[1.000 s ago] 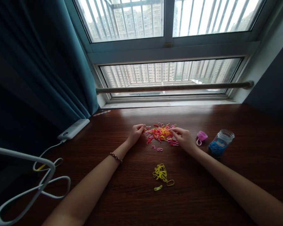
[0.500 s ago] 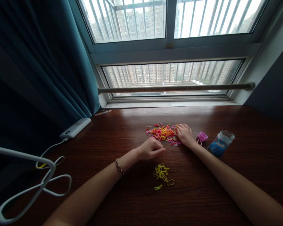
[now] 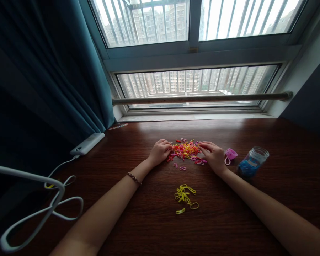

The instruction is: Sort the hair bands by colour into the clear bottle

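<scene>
A heap of small rubber bands in pink, red, orange and yellow lies on the brown wooden table. At its left edge my left hand, with a braided bracelet on the wrist, rests with bent fingers touching the bands. My right hand is at the right edge, thumb and fingers apart among the bands. Two pink bands lie loose just in front of the heap. Closer to me is a smaller group of yellow rubber bands, with one yellow band apart from it.
Right of my right hand are a pink cap with a loop and a clear jar with blue contents. A white power bank with a cable sits at left by the blue curtain. A window and rail stand behind.
My left hand has moved away and left to the heap's left edge, uncovering loose pink bands. A yellow band now shows at the small group's upper right. My right hand's thumb has spread.
</scene>
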### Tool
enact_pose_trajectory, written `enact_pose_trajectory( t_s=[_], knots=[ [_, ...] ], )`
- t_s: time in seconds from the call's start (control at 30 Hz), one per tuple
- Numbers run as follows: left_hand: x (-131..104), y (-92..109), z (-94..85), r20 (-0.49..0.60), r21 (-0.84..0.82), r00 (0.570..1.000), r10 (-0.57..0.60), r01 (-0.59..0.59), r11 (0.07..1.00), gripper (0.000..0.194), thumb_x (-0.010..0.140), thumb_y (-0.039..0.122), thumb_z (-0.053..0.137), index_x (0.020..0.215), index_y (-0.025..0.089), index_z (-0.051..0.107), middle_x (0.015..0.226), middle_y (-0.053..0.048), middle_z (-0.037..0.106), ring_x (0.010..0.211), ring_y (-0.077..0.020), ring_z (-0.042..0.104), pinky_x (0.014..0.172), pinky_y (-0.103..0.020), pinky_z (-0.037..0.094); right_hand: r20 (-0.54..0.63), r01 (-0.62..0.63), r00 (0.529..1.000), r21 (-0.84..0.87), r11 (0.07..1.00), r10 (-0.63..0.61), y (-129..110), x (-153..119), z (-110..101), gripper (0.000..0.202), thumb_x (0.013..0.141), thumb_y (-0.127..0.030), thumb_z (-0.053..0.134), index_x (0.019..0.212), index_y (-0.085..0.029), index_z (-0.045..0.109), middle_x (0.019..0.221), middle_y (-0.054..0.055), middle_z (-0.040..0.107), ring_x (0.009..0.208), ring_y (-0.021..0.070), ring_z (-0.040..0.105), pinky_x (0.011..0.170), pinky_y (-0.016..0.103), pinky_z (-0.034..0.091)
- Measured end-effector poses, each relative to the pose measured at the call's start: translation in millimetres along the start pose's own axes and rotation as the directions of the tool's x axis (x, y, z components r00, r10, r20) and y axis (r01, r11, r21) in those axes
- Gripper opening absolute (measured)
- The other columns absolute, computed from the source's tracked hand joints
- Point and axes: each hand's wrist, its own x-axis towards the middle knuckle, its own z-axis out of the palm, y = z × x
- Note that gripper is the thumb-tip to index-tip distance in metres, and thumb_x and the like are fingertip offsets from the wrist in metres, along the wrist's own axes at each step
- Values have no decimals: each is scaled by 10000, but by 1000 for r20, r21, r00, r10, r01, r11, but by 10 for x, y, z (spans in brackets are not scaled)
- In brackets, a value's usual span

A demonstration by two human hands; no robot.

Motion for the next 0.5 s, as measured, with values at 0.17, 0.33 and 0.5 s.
enact_pose_trajectory(
  t_s=[0.17,0.33,0.5],
  knots=[
    [2,33,-18,6,63,1000,-6,6,998,96,776,214,551,772,211,646,915,-30,632,938,-192,493,827,-347,378,29,-103,994,57,993,101,24,-4,19,150,743,-299,560,786,-175,633,792,46,645,713,164,598,688,301,490],
    [6,33,-29,5,39,999,-32,31,999,78,775,208,549,746,199,621,889,-29,621,923,-188,490,821,-335,380,38,-137,990,86,987,134,-25,-4,26,214,726,-332,566,844,-160,612,809,58,645,696,160,594,677,303,494],
    [2,16,-7,-54,-18,992,-111,111,994,69,769,150,520,755,177,582,837,-46,598,876,-189,510,810,-336,398,39,-123,992,75,990,121,-66,-14,10,197,742,-301,549,868,-159,603,823,57,631,685,147,582,663,292,487]
  ],
)
